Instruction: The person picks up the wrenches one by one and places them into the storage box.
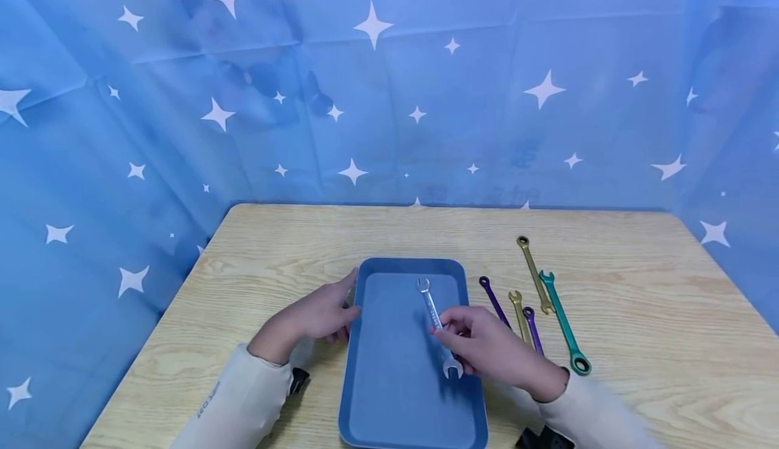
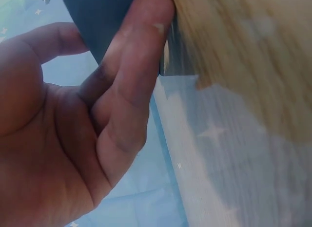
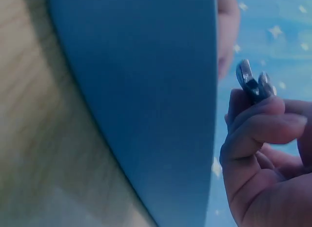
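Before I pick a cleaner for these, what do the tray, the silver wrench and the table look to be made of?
Tray: probably plastic, matte blue, judging by its smooth, even colour and rounded corners.
Silver wrench: metal, likely polished steel, given its bright highlights.
Table: wood or wood-look laminate; pale grain shows, but I can't tell which.

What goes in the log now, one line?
Left hand: touches tray at left rim | Right hand: holds silver wrench above tray | Five other wrenches: on table, right of tray

Five wrenches (image 1: 562,318) right of tray (image 1: 408,402)
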`<state>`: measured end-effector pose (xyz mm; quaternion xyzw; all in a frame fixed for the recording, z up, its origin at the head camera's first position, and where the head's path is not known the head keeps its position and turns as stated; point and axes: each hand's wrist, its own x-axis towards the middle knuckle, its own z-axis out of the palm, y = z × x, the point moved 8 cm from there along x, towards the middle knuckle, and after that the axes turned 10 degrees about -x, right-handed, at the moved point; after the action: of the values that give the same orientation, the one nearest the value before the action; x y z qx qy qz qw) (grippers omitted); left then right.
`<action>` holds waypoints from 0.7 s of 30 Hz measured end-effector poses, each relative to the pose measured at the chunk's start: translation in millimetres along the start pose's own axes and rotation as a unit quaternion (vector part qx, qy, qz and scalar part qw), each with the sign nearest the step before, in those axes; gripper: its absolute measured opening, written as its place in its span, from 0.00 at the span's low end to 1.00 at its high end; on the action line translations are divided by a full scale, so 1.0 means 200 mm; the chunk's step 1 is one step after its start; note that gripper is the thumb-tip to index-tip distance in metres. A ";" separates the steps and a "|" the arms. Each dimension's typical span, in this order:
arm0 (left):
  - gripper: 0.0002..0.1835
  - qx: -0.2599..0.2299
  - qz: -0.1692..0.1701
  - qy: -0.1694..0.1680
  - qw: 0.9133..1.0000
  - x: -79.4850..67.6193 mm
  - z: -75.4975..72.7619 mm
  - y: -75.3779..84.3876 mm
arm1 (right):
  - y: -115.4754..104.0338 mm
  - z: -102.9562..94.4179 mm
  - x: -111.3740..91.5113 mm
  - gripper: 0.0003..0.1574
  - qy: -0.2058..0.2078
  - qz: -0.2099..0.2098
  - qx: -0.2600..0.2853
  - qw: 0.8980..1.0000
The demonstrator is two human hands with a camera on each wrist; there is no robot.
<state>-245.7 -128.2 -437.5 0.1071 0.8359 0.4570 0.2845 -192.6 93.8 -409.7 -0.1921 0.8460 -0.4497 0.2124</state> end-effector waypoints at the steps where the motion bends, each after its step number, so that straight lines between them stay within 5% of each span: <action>1: 0.42 0.000 0.000 0.000 1.000 0.00 0.00 0.00 | -0.01 0.01 0.00 0.16 -0.009 0.000 0.001 1.000; 21: 0.43 -0.003 0.022 -0.002 1.000 0.00 0.01 0.01 | -0.08 0.13 0.13 0.15 -0.071 0.057 0.066 0.994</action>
<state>-245.0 -125.5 -437.4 0.1256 0.8312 0.4657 0.2765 -198.2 55.3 -414.8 -0.1603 0.8067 -0.4775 0.3092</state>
